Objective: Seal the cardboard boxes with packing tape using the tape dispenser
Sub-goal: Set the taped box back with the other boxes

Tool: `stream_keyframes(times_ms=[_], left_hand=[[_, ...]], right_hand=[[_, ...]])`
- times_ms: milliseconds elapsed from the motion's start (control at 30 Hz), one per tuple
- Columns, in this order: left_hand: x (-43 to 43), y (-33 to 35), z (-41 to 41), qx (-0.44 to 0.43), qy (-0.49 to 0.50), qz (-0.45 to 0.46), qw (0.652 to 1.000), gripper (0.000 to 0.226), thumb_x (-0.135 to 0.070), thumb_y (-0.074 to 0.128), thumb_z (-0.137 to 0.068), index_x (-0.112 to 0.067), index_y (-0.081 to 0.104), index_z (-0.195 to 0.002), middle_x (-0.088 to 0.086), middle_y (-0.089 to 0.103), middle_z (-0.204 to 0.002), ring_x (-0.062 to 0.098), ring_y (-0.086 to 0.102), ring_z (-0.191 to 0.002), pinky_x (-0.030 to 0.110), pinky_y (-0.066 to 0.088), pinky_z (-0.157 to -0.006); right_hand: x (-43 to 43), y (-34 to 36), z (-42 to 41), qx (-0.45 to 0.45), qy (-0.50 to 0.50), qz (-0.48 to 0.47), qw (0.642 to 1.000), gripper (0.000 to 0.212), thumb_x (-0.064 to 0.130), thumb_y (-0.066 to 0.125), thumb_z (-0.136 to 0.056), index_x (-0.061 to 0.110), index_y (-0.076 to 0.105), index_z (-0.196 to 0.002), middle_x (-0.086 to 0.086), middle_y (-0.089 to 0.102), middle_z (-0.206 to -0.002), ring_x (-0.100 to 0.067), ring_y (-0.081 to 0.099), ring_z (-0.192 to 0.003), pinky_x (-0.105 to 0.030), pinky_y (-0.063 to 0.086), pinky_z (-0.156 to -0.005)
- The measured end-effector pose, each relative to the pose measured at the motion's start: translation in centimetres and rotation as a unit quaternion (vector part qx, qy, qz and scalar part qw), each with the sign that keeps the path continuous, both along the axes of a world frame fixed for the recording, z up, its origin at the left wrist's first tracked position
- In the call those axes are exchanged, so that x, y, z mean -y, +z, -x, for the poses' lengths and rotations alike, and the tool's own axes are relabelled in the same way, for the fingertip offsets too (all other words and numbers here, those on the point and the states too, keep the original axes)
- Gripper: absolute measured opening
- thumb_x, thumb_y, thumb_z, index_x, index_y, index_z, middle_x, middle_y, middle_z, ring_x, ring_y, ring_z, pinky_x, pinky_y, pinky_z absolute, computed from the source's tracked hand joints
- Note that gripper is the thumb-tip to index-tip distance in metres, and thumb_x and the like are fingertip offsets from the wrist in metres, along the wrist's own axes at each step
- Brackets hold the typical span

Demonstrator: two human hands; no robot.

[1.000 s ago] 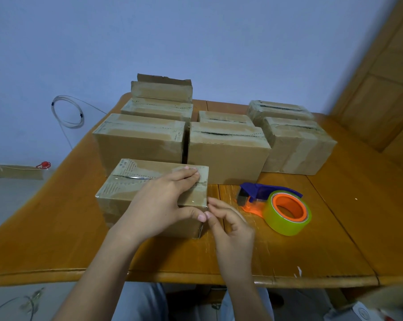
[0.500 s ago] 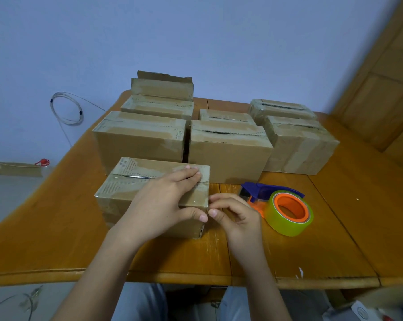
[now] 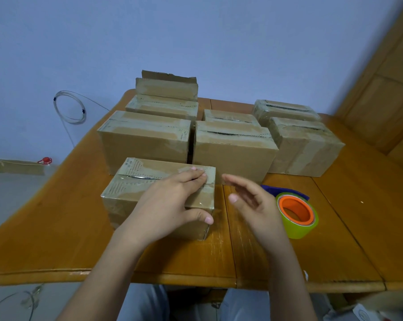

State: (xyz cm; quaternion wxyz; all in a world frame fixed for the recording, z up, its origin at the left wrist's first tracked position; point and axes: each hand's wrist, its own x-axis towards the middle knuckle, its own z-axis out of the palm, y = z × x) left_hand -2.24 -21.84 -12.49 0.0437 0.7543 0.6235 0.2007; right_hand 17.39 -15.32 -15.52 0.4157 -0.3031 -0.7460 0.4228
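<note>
With my left grip [image 3: 170, 205] flat on the near box [image 3: 135, 181], I'd rub its tape [image 3: 205, 198] down firmly before my wide, empty right grip [image 3: 253, 205] takes the tape dispenser [image 3: 297, 214] just beside it.

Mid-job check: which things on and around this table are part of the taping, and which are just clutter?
Job: near box with the left hand resting on it; right hand, empty; tape dispenser; six boxes behind.
Lying about: coiled cable on the wall; red object; cardboard strip at left.

Glossy-taped cardboard box [image 3: 135, 181], varnished wooden table [image 3: 64, 228]
</note>
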Motion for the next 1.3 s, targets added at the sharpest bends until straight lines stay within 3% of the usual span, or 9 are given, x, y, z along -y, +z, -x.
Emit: stream_keyframes(times_ms=[100,333,500,667,900,1033,1133,1233,1300], left_hand=[[-0.1,-0.2,0.1,0.0,-0.004,-0.015,1.0,0.11,-0.086,0.023,-0.057,-0.023,0.035,-0.147,-0.011,0.032,-0.154,-0.006,0.013,-0.133,0.025,0.03,-0.108],[0.0,-0.3,0.2,-0.007,-0.013,-0.03,0.999,0.105,-0.083,0.03,-0.063,-0.018,0.041,-0.145,-0.006,0.037,-0.152,0.007,0.027,-0.141,0.025,0.029,-0.104],[-0.1,-0.3,0.2,-0.013,-0.013,-0.034,0.999,0.101,-0.081,0.03,-0.067,-0.016,0.044,-0.143,-0.004,0.04,-0.151,0.012,0.032,-0.141,0.031,0.037,-0.105],[0.1,0.2,0.2,-0.009,-0.011,0.0,1.0,0.099,-0.081,0.036,-0.068,-0.024,0.033,-0.148,-0.013,0.028,-0.155,0.004,0.02,-0.144,0.027,0.029,-0.11],[0.0,0.0,0.1,-0.004,-0.007,-0.004,1.0,0.103,-0.084,0.03,-0.065,-0.024,0.035,-0.148,-0.011,0.031,-0.155,0.005,0.023,-0.143,0.026,0.031,-0.108],[-0.1,0.3,0.0,-0.024,-0.004,0.011,1.0,0.104,-0.084,0.027,-0.066,-0.022,0.032,-0.149,-0.009,0.028,-0.156,0.006,0.021,-0.144,0.026,0.031,-0.109],[-0.1,0.7,-0.4,-0.055,0.002,0.026,0.998,0.088,-0.071,0.047,-0.081,-0.024,0.023,-0.152,-0.011,0.019,-0.159,0.005,0.014,-0.145,0.024,0.024,-0.112],[0.0,1.2,-0.5,-0.027,0.0,0.037,0.999,0.084,-0.063,0.054,-0.084,-0.024,0.025,-0.152,-0.011,0.021,-0.158,0.007,0.018,-0.144,0.026,0.017,-0.115],[-0.1,1.7,0.2,0.086,-0.024,0.068,0.994,0.089,-0.07,0.055,-0.079,-0.022,0.031,-0.15,-0.009,0.03,-0.155,0.007,0.027,-0.141,0.023,0.023,-0.113]], right_hand=[[0.3,-0.5,0.1,0.099,0.046,-0.046,0.993,0.063,0.044,0.07,-0.076,0.034,0.048,-0.135,0.024,0.044,-0.141,0.002,0.034,-0.134,-0.016,0.029,-0.109],[-2.4,1.1,1.9,0.182,0.02,-0.181,0.966,0.102,0.026,0.086,-0.06,0.038,0.029,-0.143,0.02,0.02,-0.154,-0.004,0.01,-0.143,-0.01,0.009,-0.108],[-5.0,2.5,3.0,0.238,0.07,-0.241,0.938,0.125,0.036,0.09,-0.049,0.041,0.013,-0.148,0.019,0.007,-0.154,-0.017,0.003,-0.144,-0.038,0.013,-0.109],[-6.0,1.9,1.8,0.244,0.009,-0.274,0.93,0.097,0.033,0.081,-0.067,0.035,0.025,-0.146,0.009,0.022,-0.153,-0.018,0.012,-0.142,-0.051,0.024,-0.112],[-4.4,1.6,2.0,0.263,0.106,-0.218,0.934,0.113,0.035,0.085,-0.061,0.058,0.008,-0.141,0.028,0.002,-0.154,-0.005,-0.004,-0.144,-0.044,0.02,-0.11],[-4.5,1.2,2.5,0.237,0.063,-0.276,0.929,0.101,0.046,0.071,-0.062,0.047,0.016,-0.146,0.016,0.018,-0.155,-0.01,0.007,-0.143,-0.052,0.028,-0.108],[-4.7,-0.1,1.6,0.204,-0.035,-0.337,0.918,0.076,0.05,0.057,-0.074,0.033,0.033,-0.145,0.004,0.039,-0.148,-0.018,0.03,-0.136,-0.049,0.039,-0.104],[-4.2,0.0,0.6,0.162,-0.095,-0.3,0.935,0.069,0.052,0.054,-0.081,0.027,0.038,-0.143,0.008,0.045,-0.142,-0.014,0.036,-0.132,-0.025,0.034,-0.106],[-3.1,0.7,0.9,0.142,-0.078,-0.27,0.949,0.063,0.059,0.047,-0.088,0.028,0.039,-0.142,0.013,0.041,-0.143,-0.008,0.033,-0.134,-0.011,0.023,-0.106]])
